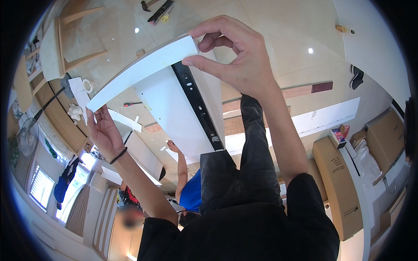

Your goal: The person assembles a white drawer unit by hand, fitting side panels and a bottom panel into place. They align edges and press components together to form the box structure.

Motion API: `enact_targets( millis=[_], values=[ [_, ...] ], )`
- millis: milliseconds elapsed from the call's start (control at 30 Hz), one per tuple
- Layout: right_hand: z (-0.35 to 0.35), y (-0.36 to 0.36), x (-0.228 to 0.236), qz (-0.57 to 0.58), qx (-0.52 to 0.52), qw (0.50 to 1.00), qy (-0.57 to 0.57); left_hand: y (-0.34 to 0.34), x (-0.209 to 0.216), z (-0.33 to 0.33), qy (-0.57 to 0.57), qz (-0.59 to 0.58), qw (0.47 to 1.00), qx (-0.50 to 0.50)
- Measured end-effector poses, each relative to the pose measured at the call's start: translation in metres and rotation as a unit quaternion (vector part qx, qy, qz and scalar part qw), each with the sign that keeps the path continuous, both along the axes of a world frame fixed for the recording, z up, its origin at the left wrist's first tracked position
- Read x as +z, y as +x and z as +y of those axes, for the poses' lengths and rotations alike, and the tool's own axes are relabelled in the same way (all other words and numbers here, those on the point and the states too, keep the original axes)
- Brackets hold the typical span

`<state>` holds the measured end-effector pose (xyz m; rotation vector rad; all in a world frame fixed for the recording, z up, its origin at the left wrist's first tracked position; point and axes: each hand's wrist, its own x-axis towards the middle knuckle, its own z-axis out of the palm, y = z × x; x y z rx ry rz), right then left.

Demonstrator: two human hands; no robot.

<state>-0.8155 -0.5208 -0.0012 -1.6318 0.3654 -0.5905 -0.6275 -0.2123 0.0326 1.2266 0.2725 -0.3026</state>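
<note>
A long white panel strip (pixel 143 69) is held up between both my hands. My right hand (pixel 244 52) grips its right end, thumb on the near side and fingers over the far edge. At the left end my left hand (pixel 106 132), palm up, has its fingers closed against the strip's lower corner. Beneath the strip, touching or close to it, is a white board (pixel 170 111) with a black drawer slide (pixel 198 104) along its right side. Its far end is hidden behind the strip.
A co-worker's hand (pixel 173 146) lies by the board's lower left edge, below a blue shirt. On the floor are a hammer (pixel 147 6), yellow-handled scissors (pixel 165 18), a tape roll (pixel 88 85) and a red screwdriver (pixel 132 104). Cardboard boxes (pixel 337 187) stand at right, a wooden chair (pixel 54 48) at left.
</note>
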Motion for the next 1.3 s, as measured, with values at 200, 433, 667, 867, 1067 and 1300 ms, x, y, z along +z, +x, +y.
enact_targets(
  millis=[200, 433, 667, 867, 1067, 1300],
  values=[
    [0.0001, 0.0002, 0.0009, 0.002, -0.001, 1.0, 0.003, -0.0006, 0.0005, -0.0025, 0.005, 0.004, 1.0, 0.007],
    [0.0014, 0.001, 0.0051, -0.007, -0.005, 0.999, 0.032, 0.0007, -0.0012, 0.0013, -0.003, 0.002, 1.0, -0.005],
    [0.0002, 0.002, 0.003, 0.0, -0.001, 0.999, -0.04, -0.0012, -0.0003, -0.0009, -0.009, 0.003, 1.0, 0.007],
    [0.0015, 0.0014, 0.0001, -0.002, 0.001, 1.0, -0.025, -0.0018, 0.0001, -0.0031, 0.002, 0.0, 1.0, 0.007],
    [0.0012, 0.0022, -0.0039, -0.011, 0.022, 1.0, 0.013, -0.0022, 0.0007, -0.0054, -0.013, 0.008, 1.0, 0.021],
    [0.0011, 0.0006, -0.0037, -0.018, 0.021, 0.999, 0.019, -0.0032, -0.0019, -0.0012, 0.01, -0.016, 1.0, -0.016]
  ],
)
